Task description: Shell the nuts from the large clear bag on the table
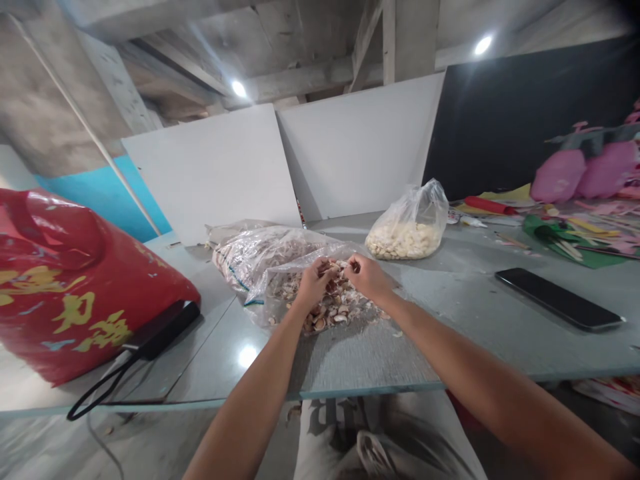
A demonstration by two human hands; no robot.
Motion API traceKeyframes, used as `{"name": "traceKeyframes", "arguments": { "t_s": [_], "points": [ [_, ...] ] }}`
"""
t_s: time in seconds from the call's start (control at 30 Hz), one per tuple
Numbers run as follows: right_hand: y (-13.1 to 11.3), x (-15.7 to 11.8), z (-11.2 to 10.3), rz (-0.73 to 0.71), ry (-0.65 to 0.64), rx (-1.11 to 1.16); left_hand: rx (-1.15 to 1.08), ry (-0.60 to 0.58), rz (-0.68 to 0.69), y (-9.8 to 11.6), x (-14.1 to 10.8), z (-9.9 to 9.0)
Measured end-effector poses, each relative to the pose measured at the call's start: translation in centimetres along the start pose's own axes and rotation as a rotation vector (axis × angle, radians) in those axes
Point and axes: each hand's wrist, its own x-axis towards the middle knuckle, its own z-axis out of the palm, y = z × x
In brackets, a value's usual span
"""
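Note:
A large clear plastic bag (260, 257) lies on its side on the grey table, its mouth toward me. Small brown and whitish pieces, like shells or husks (330, 310), spill from it onto the tabletop. Over this pile my left hand (316, 283) is closed, fingertips pinched on something too small to make out. Close beside it on the right, my right hand (367, 275) is also closed, thumb and fingers together on something I cannot make out. A knotted clear bag of pale, cream pieces (407, 239) stands behind my right hand.
On the left are a red bag (95, 280) and a black device (163, 330) with a cable. A black phone (557, 298) lies at the right. Behind it are green sheets (580, 247), a red roll (490, 205) and pink bottles (559, 175). White boards (210, 173) stand at the back.

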Motion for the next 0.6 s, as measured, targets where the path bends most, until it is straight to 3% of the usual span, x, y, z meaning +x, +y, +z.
{"name": "traceKeyframes", "arguments": {
  "t_s": [0.5, 0.6],
  "points": [
    [0.05, -0.01, 0.25, 0.022, 0.02, 0.026, 0.025, 0.076, 0.055, -0.1, 0.11, -0.16],
    [0.19, 0.13, 0.09, 0.023, 0.033, 0.023, 0.021, 0.146, 0.049, -0.2, 0.29, -0.48]
  ]
}}
